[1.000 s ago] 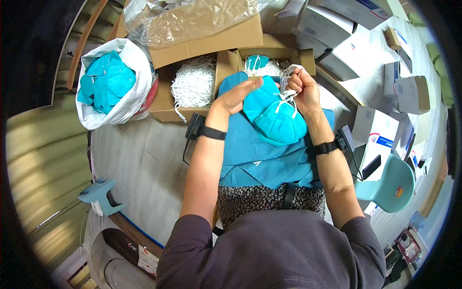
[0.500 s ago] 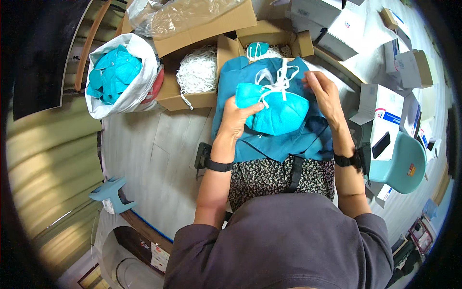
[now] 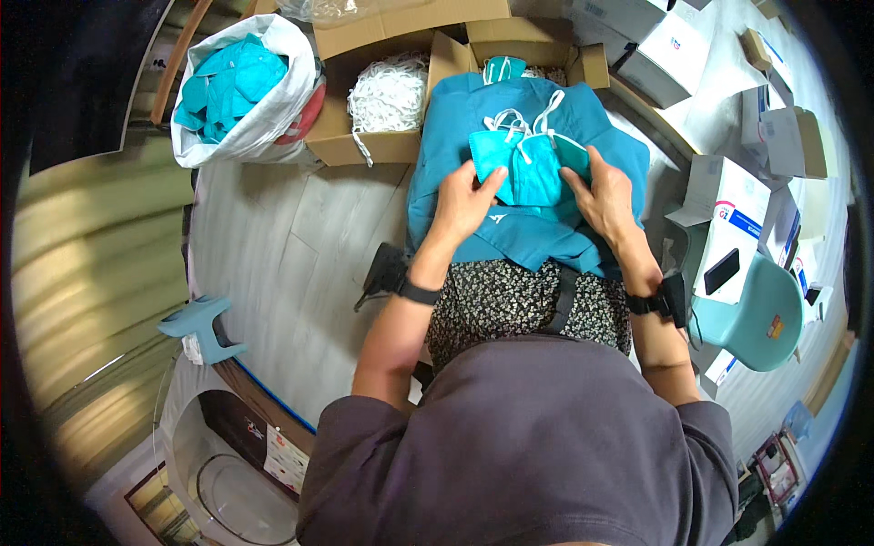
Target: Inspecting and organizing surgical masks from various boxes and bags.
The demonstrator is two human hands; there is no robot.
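A turquoise face mask [image 3: 530, 173] with white elastic straps [image 3: 549, 111] is held over a teal cloth [image 3: 451, 114] spread on my lap. My left hand [image 3: 462, 202] pinches its left edge between thumb and fingers. At the right edge, my right hand [image 3: 604, 195] grips the mask the same way. The mask's middle is creased and its straps stick up from the far edge. Beyond the lap, an open cardboard box [image 3: 335, 151] holds a heap of white elastic straps [image 3: 390, 96]. Another turquoise mask [image 3: 503, 69] lies in a second cardboard box [image 3: 594, 67].
A white sack [image 3: 284, 118] full of turquoise masks [image 3: 238, 77] stands at the far left. Several white cartons [image 3: 728, 196] are on the right, one bearing a black phone [image 3: 722, 270]. A pale green chair [image 3: 769, 314] sits beside them; a blue-grey stool [image 3: 208, 329] is at the left.
My right hand, open and off the mask before, now grips its right edge. The mask has tipped and creased in the middle. My left hand has shifted along with it.
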